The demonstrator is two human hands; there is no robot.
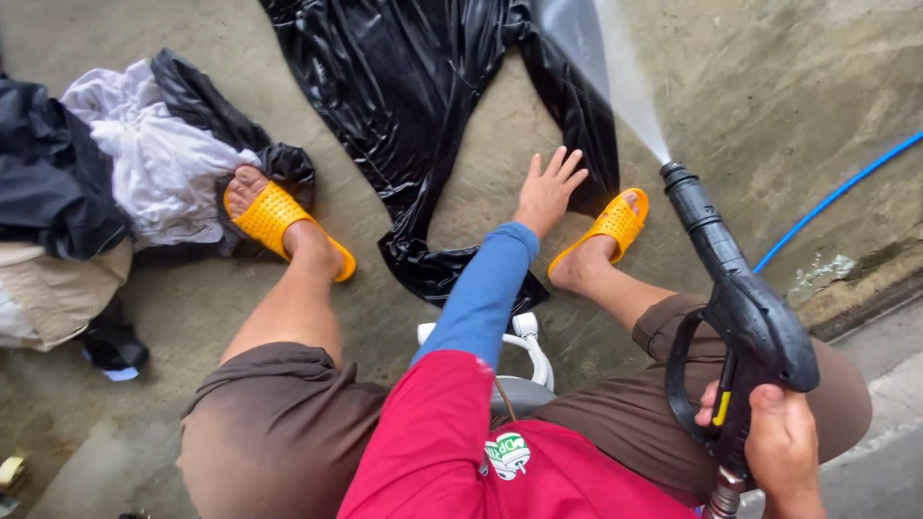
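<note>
My right hand [784, 452] is clenched around the grip of the black plastic pressure-washer gun [740, 317], whose nozzle throws a white spray up and to the left over the wet, glossy black garment [404, 86] spread on the grey concrete floor [769, 86] ahead of my yellow perforated rubber slippers [274, 226]. My left hand [548, 187] is released, fingers splayed, hovering over the cloth's lower edge. I judge the garment limp, water-heavy and slippery, best gripped by bunching a fold; the gun feels stiff and kicks, so the handle is the hold.
</note>
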